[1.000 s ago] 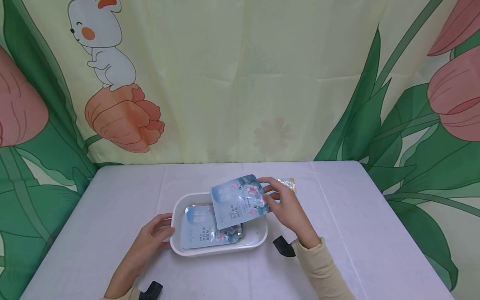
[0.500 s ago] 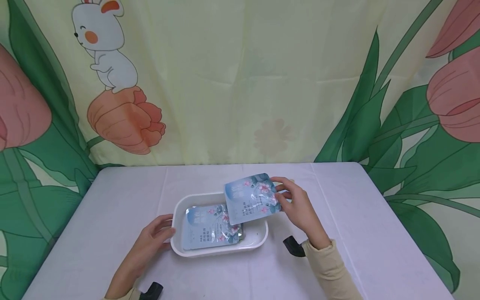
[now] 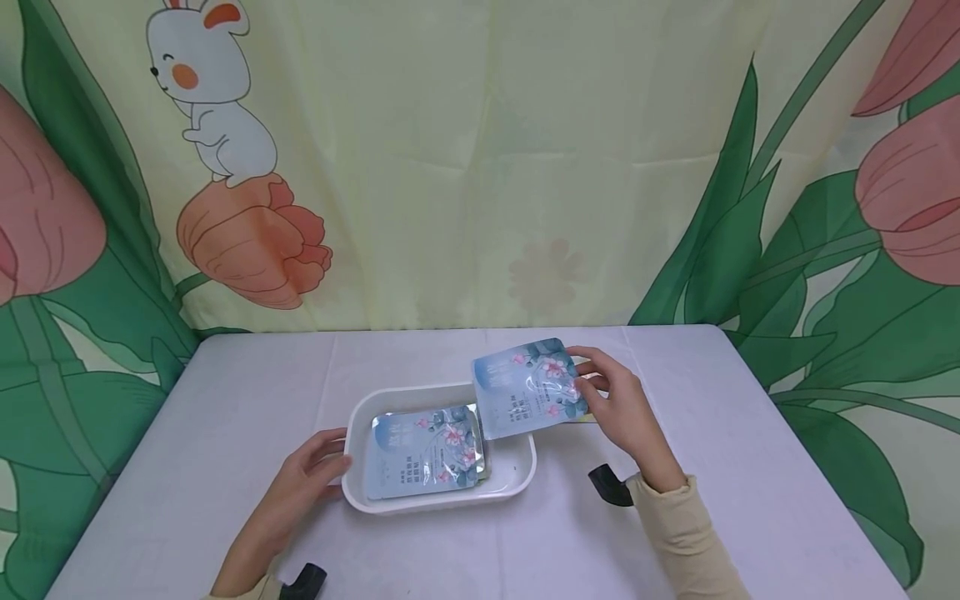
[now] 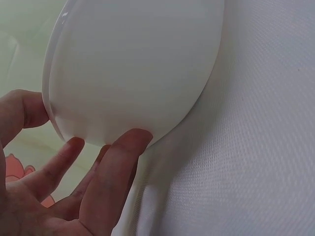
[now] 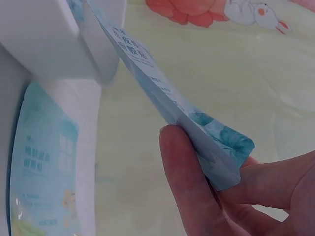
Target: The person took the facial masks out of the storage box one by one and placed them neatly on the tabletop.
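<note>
Pinching a blue packet (image 3: pixel 525 387) by one edge, right grip (image 3: pixel 618 404) is suspending it above the far-right rim of the white tray (image 3: pixel 512 471); left grip (image 3: pixel 307 467) is holding the left end, probably for steadiness.

Blue packets (image 3: pixel 528 387) — pink-flowered; tray (image 3: pixel 510 468) — white; beige sleeve (image 3: pixel 684 533).

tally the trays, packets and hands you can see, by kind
Tray: 1
Packets: 3 in plain view (held packet, tray packet, table packet); more may lie under the tray packet
Hands: 2 (left hand, right hand)
Total: 6 in plain view
</note>
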`<act>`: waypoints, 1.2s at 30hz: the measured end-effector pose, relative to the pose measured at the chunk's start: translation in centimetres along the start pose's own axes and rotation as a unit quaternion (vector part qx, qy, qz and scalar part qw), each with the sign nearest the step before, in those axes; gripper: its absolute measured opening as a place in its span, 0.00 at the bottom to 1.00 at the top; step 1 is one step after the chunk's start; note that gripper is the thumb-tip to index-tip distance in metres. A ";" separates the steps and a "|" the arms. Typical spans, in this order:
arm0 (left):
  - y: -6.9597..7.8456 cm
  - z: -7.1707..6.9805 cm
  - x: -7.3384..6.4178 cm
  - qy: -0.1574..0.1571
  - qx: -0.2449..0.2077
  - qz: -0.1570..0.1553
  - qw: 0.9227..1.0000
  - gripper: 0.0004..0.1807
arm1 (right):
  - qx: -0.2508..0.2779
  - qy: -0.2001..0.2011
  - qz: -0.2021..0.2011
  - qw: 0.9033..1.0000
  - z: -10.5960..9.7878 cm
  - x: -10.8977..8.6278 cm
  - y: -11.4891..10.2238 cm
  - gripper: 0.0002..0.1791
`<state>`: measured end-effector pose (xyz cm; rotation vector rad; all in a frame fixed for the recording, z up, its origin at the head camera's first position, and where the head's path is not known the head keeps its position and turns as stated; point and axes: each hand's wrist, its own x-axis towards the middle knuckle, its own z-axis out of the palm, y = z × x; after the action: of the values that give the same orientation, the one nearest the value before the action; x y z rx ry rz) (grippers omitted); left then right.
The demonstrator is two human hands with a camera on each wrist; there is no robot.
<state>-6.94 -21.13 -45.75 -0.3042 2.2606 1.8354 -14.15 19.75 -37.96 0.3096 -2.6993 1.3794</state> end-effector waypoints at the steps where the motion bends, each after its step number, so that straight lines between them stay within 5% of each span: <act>1: 0.0 0.0 0.0 -0.001 0.001 0.000 1.000 0.30 | -0.003 0.001 0.002 1.000 -0.1 0.0 0.1 0.25; 36: -0.2 0.0 0.2 -0.003 0.001 -0.007 1.000 0.30 | -0.033 0.048 0.042 0.997 -5.0 -0.3 2.1 0.27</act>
<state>-7.06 -21.21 -45.94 -0.3121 2.2514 1.8248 -14.36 25.09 -36.74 0.1235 -2.6998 1.2857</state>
